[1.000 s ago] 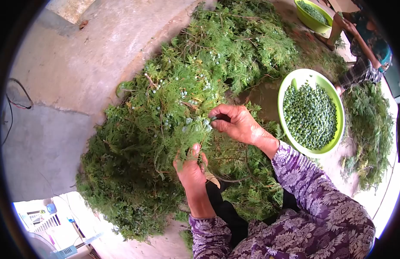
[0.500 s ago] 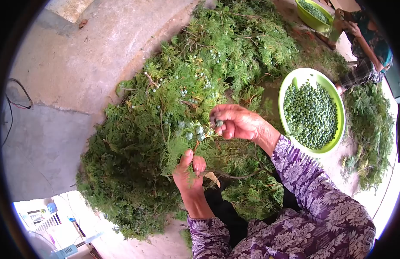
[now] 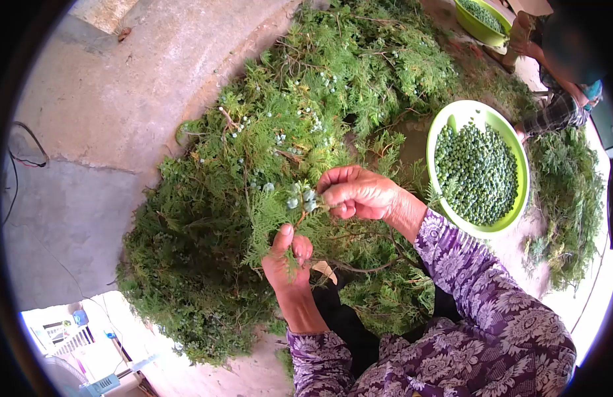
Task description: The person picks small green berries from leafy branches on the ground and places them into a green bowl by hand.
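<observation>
The concrete floor (image 3: 88, 218) is carrying a broad pile of evergreen branches (image 3: 200, 264), which is spreading across its middle. A smaller heap of greenery (image 3: 568, 205) is lying toward the floor's right edge. Another person (image 3: 564, 109) is sitting near the top right corner. The large lime-green basin (image 3: 481, 231) is standing beside the pile's right edge, holding many loose green cones (image 3: 475, 172). A second green basin (image 3: 477, 28), also holding cones, is resting near the floor's top edge, toward the right. Over the pile's lower right part, the left hand (image 3: 288, 264) is gripping a leafy sprig (image 3: 270, 221) low down between thumb and curled fingers. The right hand (image 3: 362, 193) is pinching at the sprig's tip, thumb against bent forefinger, touching or just beside the small bluish cones (image 3: 306, 200); its fingers are hiding whatever they are pinching.
</observation>
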Tool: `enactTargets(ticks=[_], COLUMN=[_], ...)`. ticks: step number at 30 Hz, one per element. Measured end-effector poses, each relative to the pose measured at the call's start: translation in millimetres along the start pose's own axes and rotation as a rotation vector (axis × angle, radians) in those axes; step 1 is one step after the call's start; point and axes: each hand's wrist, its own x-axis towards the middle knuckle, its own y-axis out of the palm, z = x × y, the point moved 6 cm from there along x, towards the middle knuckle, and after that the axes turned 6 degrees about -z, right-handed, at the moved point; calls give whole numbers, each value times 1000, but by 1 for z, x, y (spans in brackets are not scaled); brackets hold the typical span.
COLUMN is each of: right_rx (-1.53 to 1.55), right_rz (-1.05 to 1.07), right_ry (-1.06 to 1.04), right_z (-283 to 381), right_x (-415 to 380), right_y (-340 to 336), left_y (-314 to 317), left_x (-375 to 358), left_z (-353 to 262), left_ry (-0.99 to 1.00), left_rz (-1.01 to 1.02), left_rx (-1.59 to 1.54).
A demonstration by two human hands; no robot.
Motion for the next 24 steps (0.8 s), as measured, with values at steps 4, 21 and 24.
enactTargets(ticks=[4, 21, 24], right_rx=[103, -340, -503], right_rz=[-189, 97, 2], right_ry=[-89, -169, -235], right_z=[11, 17, 14], right_x=[5, -3, -4], right_y=[-27, 3, 4], left_y=[-1, -4, -2], left_x=[0, -2, -2], left_z=[7, 10, 11], left_ry=[26, -64, -78], left_rz=[35, 21, -23], left_rx=[-8, 61, 78])
